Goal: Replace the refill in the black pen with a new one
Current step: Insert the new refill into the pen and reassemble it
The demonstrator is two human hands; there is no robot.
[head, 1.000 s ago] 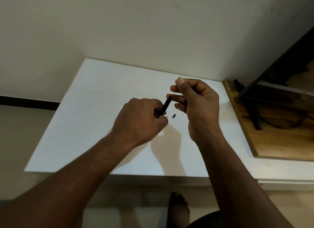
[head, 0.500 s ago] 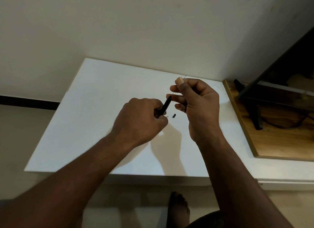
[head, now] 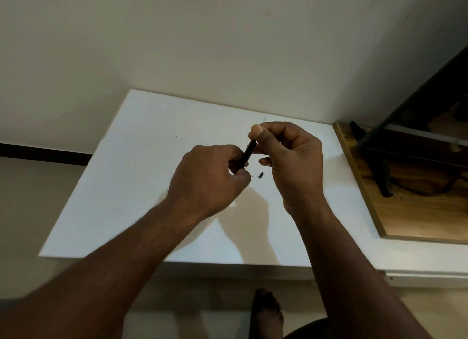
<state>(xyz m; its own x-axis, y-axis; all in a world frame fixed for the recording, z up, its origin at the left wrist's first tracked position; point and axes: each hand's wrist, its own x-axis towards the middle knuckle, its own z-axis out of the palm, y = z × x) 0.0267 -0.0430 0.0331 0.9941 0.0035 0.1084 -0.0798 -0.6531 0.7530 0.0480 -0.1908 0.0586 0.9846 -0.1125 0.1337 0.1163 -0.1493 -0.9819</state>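
Little has moved since the earlier frame: both hands stay where they were. Left hand (head: 207,179), grip curled tight around the lower black pen (head: 247,153) barrel, tilted. Right hand (head: 291,159), grip pinching a thin refill (head: 264,120) at the pen's upper end; its tip pokes past the thumb. Small black piece (head: 260,175) lies on the white table (head: 126,187) just below the pen. Wooden board (head: 410,212) well right of the pen.

You've got loads of open white tabletop (head: 131,187) to the left; only a tiny black cap piece (head: 261,175) lies centre, and a wooden board (head: 415,212) crowds the right.
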